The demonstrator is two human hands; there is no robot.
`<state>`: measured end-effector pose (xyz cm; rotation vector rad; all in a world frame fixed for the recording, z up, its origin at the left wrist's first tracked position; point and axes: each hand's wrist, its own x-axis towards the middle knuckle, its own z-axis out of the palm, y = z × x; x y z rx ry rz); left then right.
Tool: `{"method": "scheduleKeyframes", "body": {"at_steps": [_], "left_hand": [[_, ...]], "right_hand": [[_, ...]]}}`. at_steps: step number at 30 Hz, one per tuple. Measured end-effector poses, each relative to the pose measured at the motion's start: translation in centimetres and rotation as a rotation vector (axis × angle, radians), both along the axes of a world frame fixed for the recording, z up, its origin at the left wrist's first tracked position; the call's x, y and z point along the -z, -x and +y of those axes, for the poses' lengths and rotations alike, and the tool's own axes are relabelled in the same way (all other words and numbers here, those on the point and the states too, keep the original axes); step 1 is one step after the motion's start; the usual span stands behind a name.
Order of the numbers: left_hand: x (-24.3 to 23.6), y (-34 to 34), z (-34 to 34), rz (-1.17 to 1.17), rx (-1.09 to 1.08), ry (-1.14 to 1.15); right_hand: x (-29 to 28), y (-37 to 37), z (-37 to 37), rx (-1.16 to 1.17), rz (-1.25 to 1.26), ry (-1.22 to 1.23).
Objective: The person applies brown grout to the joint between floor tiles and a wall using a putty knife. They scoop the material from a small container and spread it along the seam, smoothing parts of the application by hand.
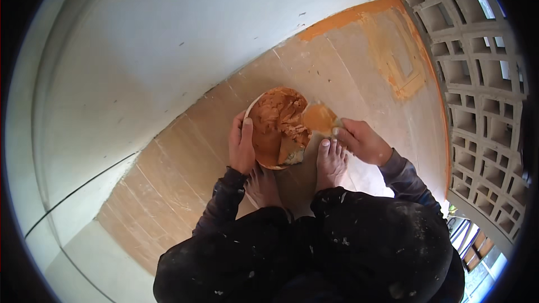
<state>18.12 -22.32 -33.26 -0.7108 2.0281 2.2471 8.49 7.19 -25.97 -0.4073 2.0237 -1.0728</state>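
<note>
A round, pale-rimmed tub (247, 110) stands on the floor in front of my feet, holding thick orange paste (279, 113). Lumpy paste fills its far part, and a greyish-green patch shows at its near right. My left hand (242, 142) is closed on the tub's left rim, thumb up at the edge. Beside the tub's right rim, my right hand (359, 139) pinches a small round, flat piece (320, 119) smeared with orange paste. Its exact kind is unclear. It overlaps the tub's edge in view, and I cannot tell whether they touch.
My bare feet (331, 163) are close to the tub on the tan plank-patterned floor (185, 174). A white wall (140, 50) runs along the left and far side. Orange paste (337, 19) coats the floor's far edge. A pierced block wall (466, 87) borders the right. A dark cable (84, 182) crosses the left.
</note>
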Motion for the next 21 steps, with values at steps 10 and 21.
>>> {"method": "scheduleKeyframes", "body": {"at_steps": [10,21], "left_hand": [[1.5,3.7,-1.3,-0.009,0.061,0.073],[3.2,3.4,-1.2,-0.002,0.035,0.08]], "right_hand": [[8.0,4.5,2.7,-0.089,-0.038,-0.056],[0.6,3.8,8.5,-0.087,0.129,-0.199]]}}
